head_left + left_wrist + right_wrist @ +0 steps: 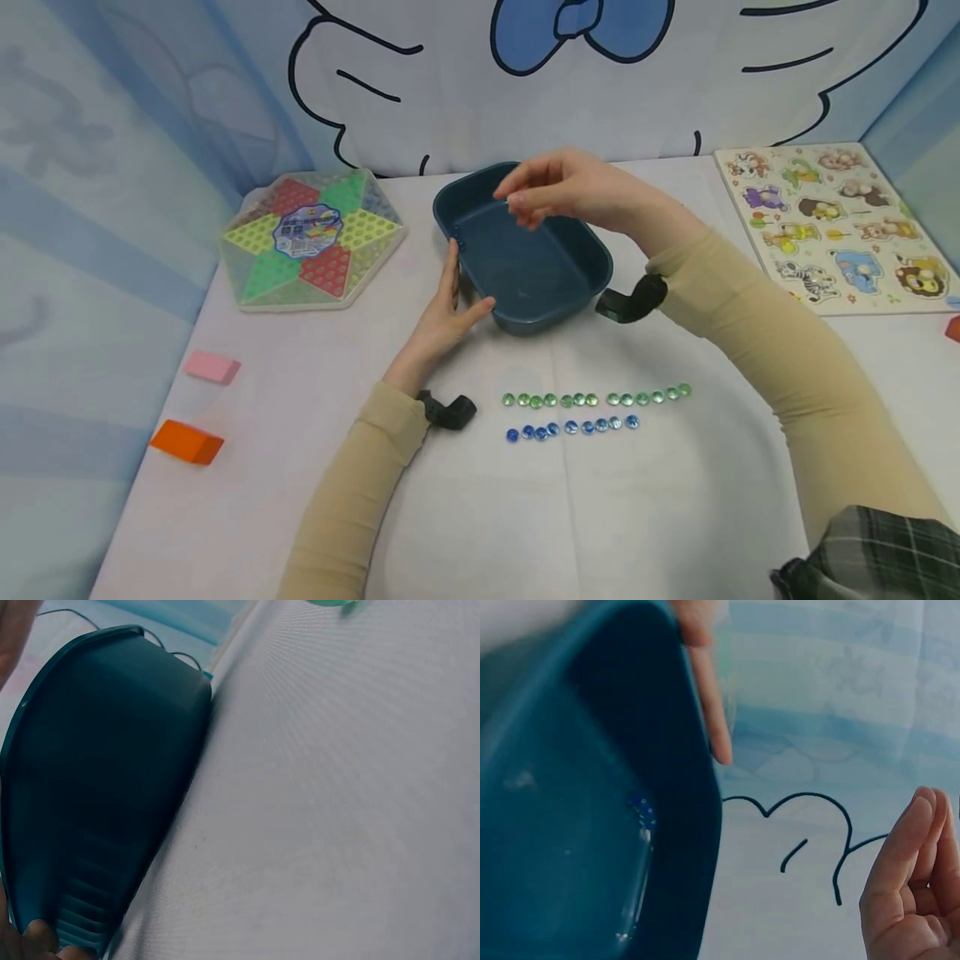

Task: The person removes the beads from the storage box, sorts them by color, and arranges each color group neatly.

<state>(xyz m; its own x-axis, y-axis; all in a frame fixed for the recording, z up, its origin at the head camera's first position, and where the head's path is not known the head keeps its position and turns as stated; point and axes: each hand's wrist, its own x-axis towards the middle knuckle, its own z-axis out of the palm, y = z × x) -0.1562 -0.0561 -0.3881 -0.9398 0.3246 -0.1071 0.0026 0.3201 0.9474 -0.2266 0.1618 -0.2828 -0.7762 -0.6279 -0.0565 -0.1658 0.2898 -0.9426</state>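
A dark blue plastic basin (525, 320) is tilted toward me. My left hand (441, 321) holds its left side, the thumb on the near rim and fingers along the outer wall. Several small blue glass beads (643, 811) lie in the basin's far-left corner. Over the basin hangs my right hand (558, 190), its fingers bent and the thumb close to the index fingertip, with nothing visible between them. On the table in front of the basin run a row of green glass beads (567, 401) and a shorter row of blue glass beads (572, 427).
A hexagonal game box (309, 237) stands left of the basin. An animal picture board (832, 229) lies at the right. Near the left edge are a pink block (212, 367) and an orange block (187, 442). A printed cloth wall (465, 100) closes the back.
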